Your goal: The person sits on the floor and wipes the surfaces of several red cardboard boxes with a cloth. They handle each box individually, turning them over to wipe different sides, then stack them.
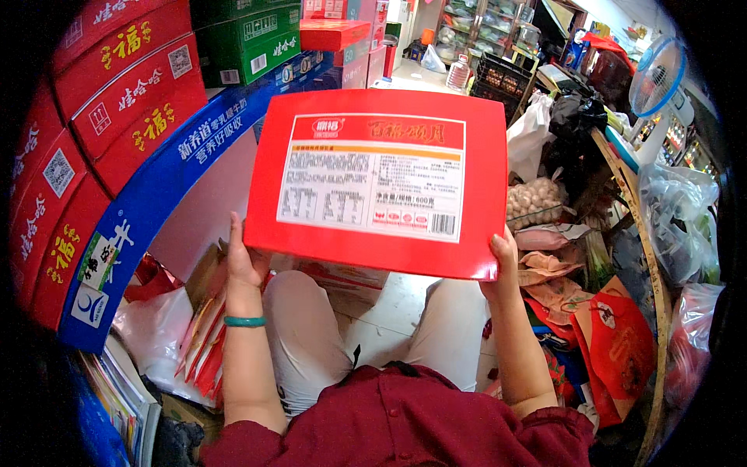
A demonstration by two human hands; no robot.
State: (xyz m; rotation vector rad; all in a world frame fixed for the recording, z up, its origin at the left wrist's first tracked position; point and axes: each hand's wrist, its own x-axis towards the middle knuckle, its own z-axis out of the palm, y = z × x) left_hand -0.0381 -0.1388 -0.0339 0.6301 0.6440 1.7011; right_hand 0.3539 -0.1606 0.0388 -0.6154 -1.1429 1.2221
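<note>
A large flat red box [375, 175] is raised over my lap, between my two hands. Its face toward me carries a white printed label with a barcode in one corner. My left hand [247, 251] grips the box's lower left corner; a green bangle circles that wrist. At the lower right corner, my right hand [503, 263] holds the box's edge, thumb on the near side. Most of the fingers of both hands are hidden behind the box.
Red cartons [132, 86] and a green carton [247, 48] are stacked on a blue-edged display [187, 167] at left. Red paper bags [615, 335], a net bag of garlic [535, 201] and a fan [660, 78] crowd the right. A water bottle [459, 74] stands beyond.
</note>
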